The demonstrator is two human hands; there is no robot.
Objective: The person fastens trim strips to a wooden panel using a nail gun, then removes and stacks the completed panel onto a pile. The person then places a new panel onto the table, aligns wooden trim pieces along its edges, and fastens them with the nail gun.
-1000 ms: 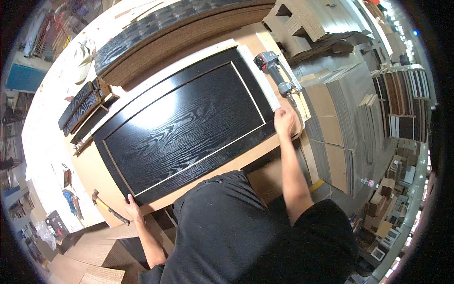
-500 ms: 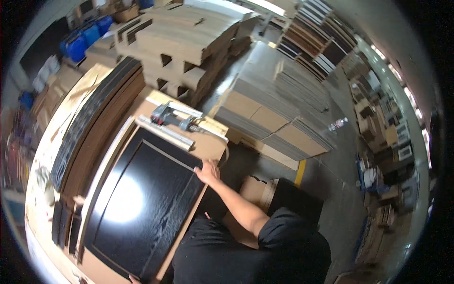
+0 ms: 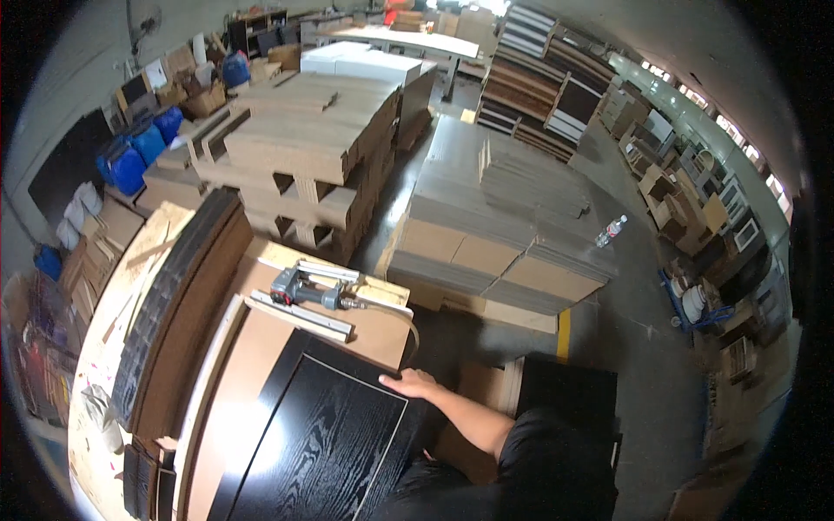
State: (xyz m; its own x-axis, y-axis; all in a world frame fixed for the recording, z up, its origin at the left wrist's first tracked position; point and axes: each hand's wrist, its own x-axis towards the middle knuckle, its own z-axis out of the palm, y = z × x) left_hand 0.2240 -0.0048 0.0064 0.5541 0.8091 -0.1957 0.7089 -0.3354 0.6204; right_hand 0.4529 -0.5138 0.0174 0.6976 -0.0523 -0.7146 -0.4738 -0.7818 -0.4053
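Note:
A black wood-grain cabinet door (image 3: 334, 425) with a framed panel lies partly on the workbench (image 3: 248, 356), its near part cut off by the picture's lower edge. At its far right corner, my right hand (image 3: 410, 384) grips the edge, thumb on top and the other fingers mostly hidden. Just beyond the door are a pale strip fixed to the bench (image 3: 301, 315) and an air-powered tool (image 3: 308, 289) with a hose. Another long pale strip (image 3: 208, 391) runs along the left, apart from the door. My left hand is out of view.
Dark, brown-edged boards (image 3: 187, 304) are stacked along the bench's left side. Beyond it stand cardboard stacks (image 3: 304, 130) and a grey sheet pile (image 3: 486, 217) bearing a plastic bottle (image 3: 611, 231). More black panels (image 3: 569, 399) are stacked right of my arm.
The door has slid toward my body, away from both pale strips, with my right hand still on its corner. My left fingertips have left the picture. The view has tilted up.

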